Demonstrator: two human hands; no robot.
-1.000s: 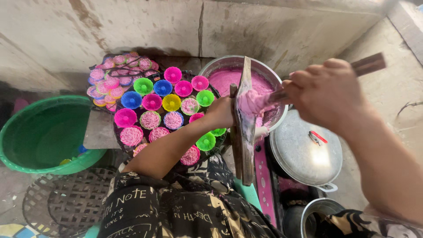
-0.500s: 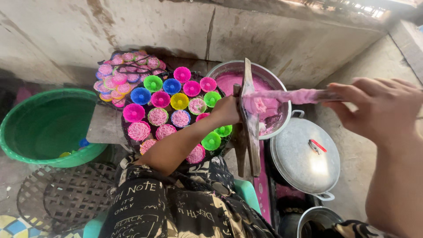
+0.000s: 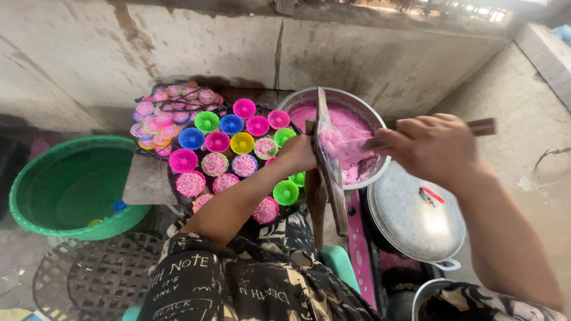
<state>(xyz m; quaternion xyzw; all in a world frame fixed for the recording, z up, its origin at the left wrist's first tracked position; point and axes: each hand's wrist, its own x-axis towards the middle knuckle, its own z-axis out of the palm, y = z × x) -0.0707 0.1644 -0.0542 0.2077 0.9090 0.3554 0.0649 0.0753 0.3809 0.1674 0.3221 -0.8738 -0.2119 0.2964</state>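
My left hand (image 3: pixel 297 153) grips a long, upright wooden tool (image 3: pixel 329 178) at the near rim of a metal bowl (image 3: pixel 295 102). Soft pink dough (image 3: pixel 351 126) fills the bowl. In my right hand (image 3: pixel 434 148) is a wooden-handled spatula (image 3: pixel 483 126); its dough-smeared blade presses a lump of pink dough against the wooden tool's face. Left of the bowl, a dark tray (image 3: pixel 176 191) carries several small fluted cups (image 3: pixel 238 142) in pink, green, blue and yellow. Some cups hold pink dough strands, others are empty.
A green basin (image 3: pixel 71 184) stands at the left, with a woven basket (image 3: pixel 89 279) in front of it. A pot with a metal lid (image 3: pixel 416 214) sits right of my lap. More filled cups (image 3: pixel 172 107) are stacked at the back. A concrete wall runs behind.
My right hand swung out to the right with the spatula, then came back in toward the wooden tool. My left hand has kept its hold on the tool.
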